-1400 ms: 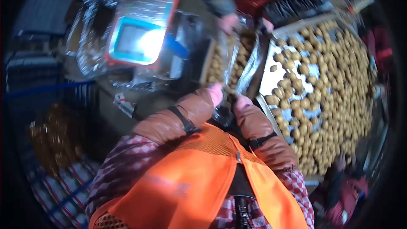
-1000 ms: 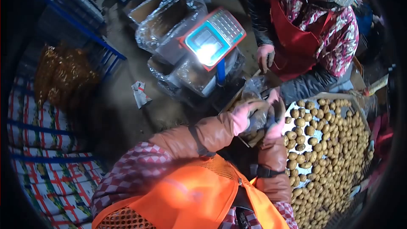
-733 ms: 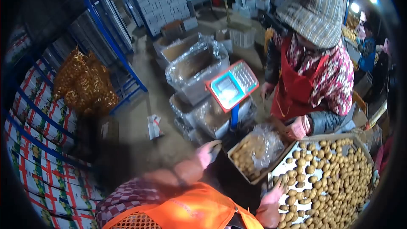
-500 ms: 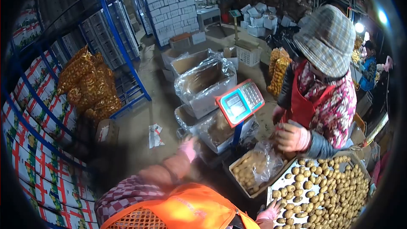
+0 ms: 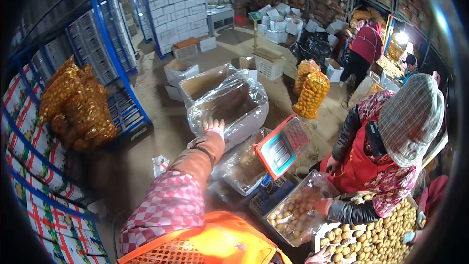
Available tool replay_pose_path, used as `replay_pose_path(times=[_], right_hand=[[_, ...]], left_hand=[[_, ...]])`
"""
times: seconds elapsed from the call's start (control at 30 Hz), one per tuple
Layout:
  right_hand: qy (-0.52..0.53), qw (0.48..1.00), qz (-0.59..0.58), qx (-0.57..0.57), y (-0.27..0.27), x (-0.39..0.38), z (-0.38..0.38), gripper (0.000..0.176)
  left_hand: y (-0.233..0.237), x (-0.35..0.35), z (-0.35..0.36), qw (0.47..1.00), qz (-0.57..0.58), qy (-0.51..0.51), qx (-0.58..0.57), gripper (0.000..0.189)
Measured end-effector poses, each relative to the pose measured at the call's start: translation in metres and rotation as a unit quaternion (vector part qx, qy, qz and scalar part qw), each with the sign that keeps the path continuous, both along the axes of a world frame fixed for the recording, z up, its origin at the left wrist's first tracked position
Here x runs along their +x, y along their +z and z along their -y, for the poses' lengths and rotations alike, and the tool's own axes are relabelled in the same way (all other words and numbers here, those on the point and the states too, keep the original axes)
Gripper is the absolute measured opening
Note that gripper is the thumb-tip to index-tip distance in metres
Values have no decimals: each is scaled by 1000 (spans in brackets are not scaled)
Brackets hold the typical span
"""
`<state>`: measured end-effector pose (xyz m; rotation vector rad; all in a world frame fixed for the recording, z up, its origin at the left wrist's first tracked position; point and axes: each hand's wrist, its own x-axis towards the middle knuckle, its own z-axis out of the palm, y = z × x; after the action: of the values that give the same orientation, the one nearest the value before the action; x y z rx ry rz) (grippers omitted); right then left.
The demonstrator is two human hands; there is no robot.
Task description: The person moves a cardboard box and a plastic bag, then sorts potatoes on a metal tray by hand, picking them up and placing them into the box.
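Note:
My left hand (image 5: 214,128) is stretched forward, fingers apart, at the near side of a cardboard box lined with clear plastic (image 5: 251,117). Whether it touches the plastic is hard to tell. Low in the view, my right hand (image 5: 319,256) lies with fingers extended at the edge of a white sorting table (image 5: 320,237) covered with potatoes (image 5: 371,242); part of that hand is cut off. Between my arms, a box of potatoes (image 5: 288,220) stands by a scale with a red-framed display (image 5: 282,146). A co-worker's hand (image 5: 322,206) is at the plastic of that box.
Another plastic-lined box (image 5: 239,171) sits below my left arm's reach. Net sacks of potatoes (image 5: 312,95) stand ahead; more sacks (image 5: 80,105) rest on a blue rack (image 5: 115,63) at left. The co-worker in a checked hat (image 5: 410,117) stands at right. Stacked cartons (image 5: 176,10) are behind.
My left hand has moved up and forward, from beside the lower boxes to the larger lined box. The co-worker has leaned over the potato box. The view has shifted.

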<state>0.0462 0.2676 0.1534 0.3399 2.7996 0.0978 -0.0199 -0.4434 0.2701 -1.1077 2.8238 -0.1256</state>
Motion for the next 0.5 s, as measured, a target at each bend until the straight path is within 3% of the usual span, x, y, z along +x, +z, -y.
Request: replay_pose_path(times=[0.03, 0.07, 0.1, 0.17, 0.23, 0.27, 0.43, 0.5], right_hand=[[-21, 1000, 7, 12, 8, 2, 8, 81], [8, 999, -43, 1, -18, 6, -10, 84], [-13, 999, -37, 24, -35, 2, -16, 104], [-41, 999, -15, 29, -43, 1, -23, 103], [-55, 998, -5, 26, -42, -2, -24, 103], [-60, 998, 3, 25, -41, -2, -22, 103], [-89, 996, 22, 23, -42, -13, -24, 102], [-67, 997, -10, 41, -59, -11, -41, 98]], left_hand=[[-3, -8, 5, 1000, 4, -9, 5, 86], [-5, -16, 11, 998, 45, 19, 36, 83], [-9, -22, 14, 993, 86, 47, 66, 80], [-19, -29, 18, 993, 94, 52, 56, 70], [-74, -50, 41, 981, 116, 65, 143, 61], [-114, -59, 59, 980, 146, 65, 115, 47], [-101, -59, 48, 970, 186, 42, 149, 33], [-95, -53, 42, 982, 140, -11, 123, 32]])
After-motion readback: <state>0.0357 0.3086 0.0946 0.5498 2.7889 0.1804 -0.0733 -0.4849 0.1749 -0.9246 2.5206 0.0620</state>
